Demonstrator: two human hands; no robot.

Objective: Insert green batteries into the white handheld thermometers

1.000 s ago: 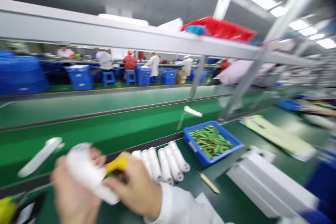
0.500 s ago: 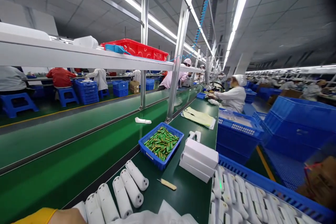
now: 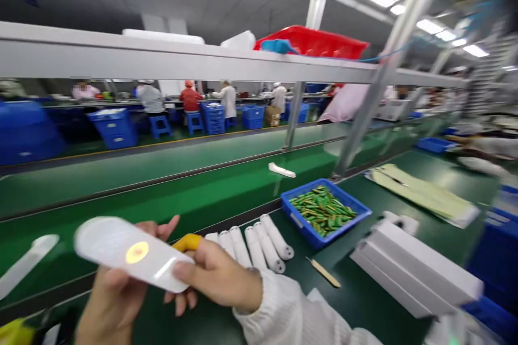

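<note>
Both my hands hold one flat white plastic device point(image 3: 129, 253) with a round orange spot on its face, low at the left. My left hand point(image 3: 109, 302) grips it from below, fingers curled around its underside. My right hand point(image 3: 214, 277), index finger capped in yellow, pinches its right end between thumb and fingers. Just to the right, several white cylindrical handles point(image 3: 259, 245) lie side by side on the dark green bench point(image 3: 356, 307).
A blue tray of green batteries point(image 3: 324, 213) sits right of the handles, a small wooden stick point(image 3: 322, 272) before it, white boxes point(image 3: 413, 269) further right. White parts point(image 3: 282, 171) ride the green conveyor point(image 3: 170, 194). A red bin point(image 3: 311, 42) tops the shelf. Workers sit on blue stools beyond.
The view swung right along the line and came back to my hands. The white device, earlier blurred in both hands, is now turned flat with its orange spot facing me.
</note>
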